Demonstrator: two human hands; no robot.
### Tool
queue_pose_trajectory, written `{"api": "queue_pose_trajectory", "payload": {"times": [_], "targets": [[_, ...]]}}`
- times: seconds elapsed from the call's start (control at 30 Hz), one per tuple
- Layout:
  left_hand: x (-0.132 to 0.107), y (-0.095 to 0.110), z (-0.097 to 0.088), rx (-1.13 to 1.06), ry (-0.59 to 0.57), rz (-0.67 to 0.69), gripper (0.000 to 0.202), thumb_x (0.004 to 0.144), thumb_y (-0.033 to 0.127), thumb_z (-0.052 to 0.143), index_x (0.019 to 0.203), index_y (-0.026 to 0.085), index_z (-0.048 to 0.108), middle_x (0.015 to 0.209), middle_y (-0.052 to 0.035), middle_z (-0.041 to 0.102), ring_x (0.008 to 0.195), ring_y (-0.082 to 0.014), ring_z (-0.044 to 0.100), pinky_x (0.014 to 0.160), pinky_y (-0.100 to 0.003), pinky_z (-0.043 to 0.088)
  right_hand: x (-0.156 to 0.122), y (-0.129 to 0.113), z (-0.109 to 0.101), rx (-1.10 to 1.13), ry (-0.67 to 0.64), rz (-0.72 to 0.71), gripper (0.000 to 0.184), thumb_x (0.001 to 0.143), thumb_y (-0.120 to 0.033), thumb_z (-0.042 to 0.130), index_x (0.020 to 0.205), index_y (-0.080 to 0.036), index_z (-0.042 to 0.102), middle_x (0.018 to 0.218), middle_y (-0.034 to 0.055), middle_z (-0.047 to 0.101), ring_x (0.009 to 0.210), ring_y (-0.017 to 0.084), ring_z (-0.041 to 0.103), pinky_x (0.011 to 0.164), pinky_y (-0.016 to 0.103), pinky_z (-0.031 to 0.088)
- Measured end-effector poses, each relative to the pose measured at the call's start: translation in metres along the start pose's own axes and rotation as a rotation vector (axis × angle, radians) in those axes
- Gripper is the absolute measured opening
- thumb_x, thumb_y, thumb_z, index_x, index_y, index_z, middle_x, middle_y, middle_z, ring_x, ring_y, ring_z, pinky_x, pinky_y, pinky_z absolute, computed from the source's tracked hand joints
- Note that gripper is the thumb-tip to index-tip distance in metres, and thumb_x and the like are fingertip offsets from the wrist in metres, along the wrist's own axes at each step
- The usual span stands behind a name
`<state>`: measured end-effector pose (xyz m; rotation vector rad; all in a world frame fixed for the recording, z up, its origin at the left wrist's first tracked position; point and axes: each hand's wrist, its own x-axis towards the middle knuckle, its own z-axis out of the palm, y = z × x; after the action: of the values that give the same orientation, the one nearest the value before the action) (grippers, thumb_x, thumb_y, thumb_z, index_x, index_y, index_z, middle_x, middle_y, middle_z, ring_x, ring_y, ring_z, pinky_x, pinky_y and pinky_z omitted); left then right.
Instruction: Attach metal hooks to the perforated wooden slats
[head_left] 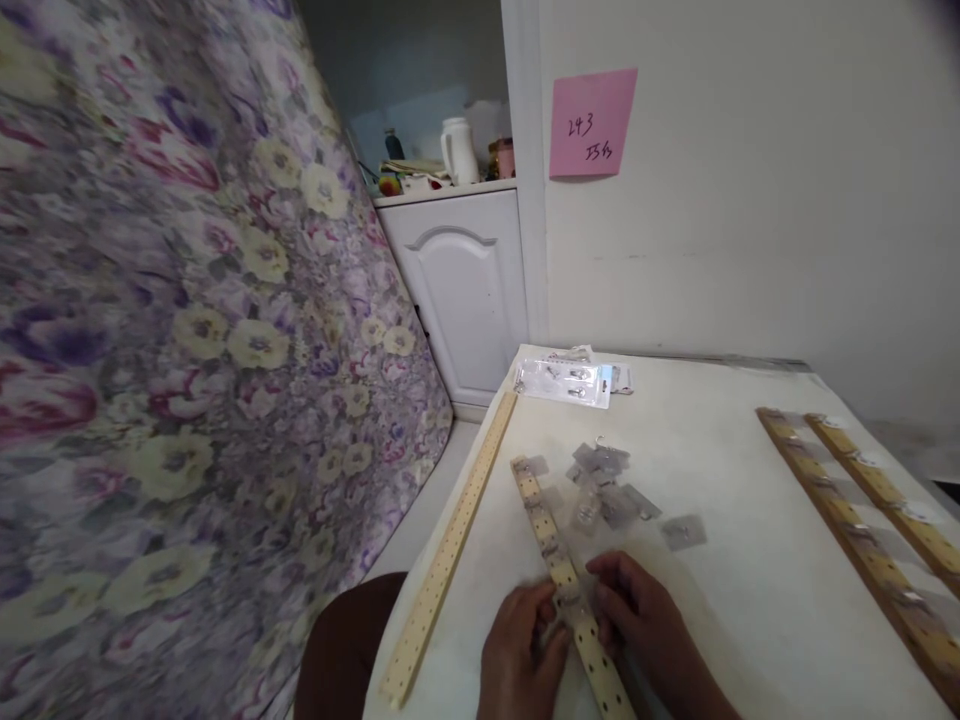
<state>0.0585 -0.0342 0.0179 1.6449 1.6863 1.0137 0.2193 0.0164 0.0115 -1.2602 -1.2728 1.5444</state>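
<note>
one holed strip runs lengthwise away between the nearer left hand, narrowly curled at its edge, and half-curled right hand. whether either grips, i can't tell.

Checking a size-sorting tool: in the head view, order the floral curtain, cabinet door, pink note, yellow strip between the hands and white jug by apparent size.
1. Floral curtain
2. Cabinet door
3. Pink note and yellow strip, unranked: they look alike in area, and the strip runs toward the camera
4. White jug
</note>
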Motion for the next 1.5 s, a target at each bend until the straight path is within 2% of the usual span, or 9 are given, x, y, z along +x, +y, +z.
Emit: {"api": "queue_pose_trajectory", "payload": {"times": [0.3, 0.77, 1.07, 1.5], "targets": [[0.0007, 0.0070, -0.0035, 0.026, -0.027, -0.016, 0.029, 0.076, 0.015, 0.064, 0.104, 0.021, 0.063, 0.087, -0.0037, 0.063, 0.081, -0.0187, 0.061, 0.074, -0.030, 0.052, -0.0034, -0.0018, -0.0010, -0.068, -0.009, 0.008, 0.017, 0.077, -0.029, 0.051, 0.092, -0.021, 0.052, 0.070, -0.0031, 0.059, 0.049, 0.011, 0.054, 0.048, 0.024, 0.045], [-0.0019, 0.0034, -0.0032, 0.062, -0.015, 0.037, 0.030, 0.076, 0.015, 0.065, 0.104, 0.021, 0.063, 0.088, -0.0038, 0.064, 0.082, -0.0183, 0.063, 0.075, -0.029, 0.054, -0.0056, -0.0059, -0.0022, -0.148, 0.008, 0.008, 0.017, 0.075, -0.023, 0.051, 0.092, -0.020, 0.053, 0.073, -0.0017, 0.059, 0.061, 0.014, 0.059, 0.055, 0.025, 0.047], [0.0002, 0.0025, -0.0030, 0.075, -0.024, 0.086, 0.026, 0.078, 0.017, 0.065, 0.103, 0.023, 0.064, 0.087, -0.0030, 0.065, 0.082, -0.0178, 0.063, 0.073, -0.028, 0.054, -0.0051, -0.0034, -0.0029, -0.166, 0.014, 0.008, 0.018, 0.075, -0.022, 0.050, 0.092, -0.020, 0.054, 0.073, -0.0015, 0.059, 0.059, 0.014, 0.058, 0.055, 0.025, 0.047], [-0.0001, 0.0035, -0.0021, 0.062, -0.002, 0.077, 0.025, 0.077, 0.017, 0.065, 0.102, 0.023, 0.064, 0.088, -0.0032, 0.066, 0.082, -0.0180, 0.064, 0.074, -0.029, 0.054, -0.0053, -0.0066, -0.0042, -0.199, 0.020, -0.006, 0.016, 0.076, -0.021, 0.050, 0.091, -0.020, 0.055, 0.074, -0.0001, 0.061, 0.067, 0.016, 0.061, 0.062, 0.027, 0.048]]}}
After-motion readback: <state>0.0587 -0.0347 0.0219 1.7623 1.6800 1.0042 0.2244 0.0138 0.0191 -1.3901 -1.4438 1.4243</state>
